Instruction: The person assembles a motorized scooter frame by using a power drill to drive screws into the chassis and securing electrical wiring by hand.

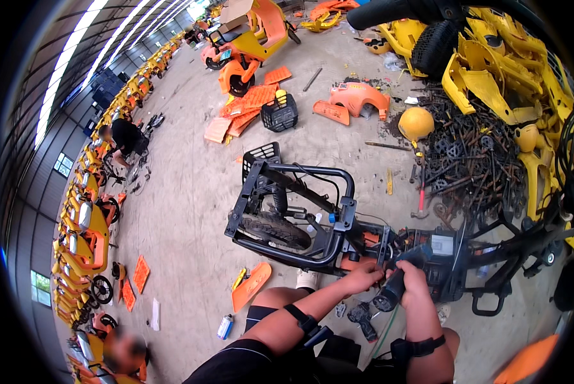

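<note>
A stripped black bike frame [299, 192] with a rear wheel [275, 229] lies on its side on the concrete floor in front of me. My right hand [413, 280] grips a dark power tool [395, 288], its tip pointed into the frame's middle section near orange and grey parts. My left hand [361, 278] rests on the frame right beside the tool's tip, fingers curled against an orange part. Both forearms wear black straps.
A pile of black metal scrap [472, 153] and yellow plastic shells [504, 70] fills the right side. A yellow helmet [416, 123], a black basket [279, 114], orange panels [251, 102] and a spray can [225, 326] lie around. Rows of orange-yellow bikes [85, 217] line the left wall, where another person [125, 137] crouches.
</note>
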Motion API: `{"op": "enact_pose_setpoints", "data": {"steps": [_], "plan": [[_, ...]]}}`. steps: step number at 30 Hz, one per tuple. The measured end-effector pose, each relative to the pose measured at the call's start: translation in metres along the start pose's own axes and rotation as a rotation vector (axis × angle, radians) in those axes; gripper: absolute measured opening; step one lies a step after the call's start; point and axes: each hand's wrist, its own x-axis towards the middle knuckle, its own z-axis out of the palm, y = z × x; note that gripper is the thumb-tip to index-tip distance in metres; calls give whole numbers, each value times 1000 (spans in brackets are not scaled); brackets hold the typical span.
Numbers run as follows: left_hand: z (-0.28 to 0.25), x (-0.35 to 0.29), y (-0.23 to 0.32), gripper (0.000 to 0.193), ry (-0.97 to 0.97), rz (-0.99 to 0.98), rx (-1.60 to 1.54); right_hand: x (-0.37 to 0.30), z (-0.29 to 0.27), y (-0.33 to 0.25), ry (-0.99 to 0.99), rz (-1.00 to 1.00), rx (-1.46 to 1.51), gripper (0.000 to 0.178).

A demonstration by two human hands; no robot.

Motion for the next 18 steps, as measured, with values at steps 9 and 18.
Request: {"op": "enact_pose_setpoints", "data": {"steps": [9, 18], "plan": [[4, 6, 4, 25, 25, 51, -51, -4, 7, 5, -72, -24, -143, 18], [7, 18, -15, 20, 131, 216, -41, -4, 11, -5, -83, 25, -101, 24]]}}
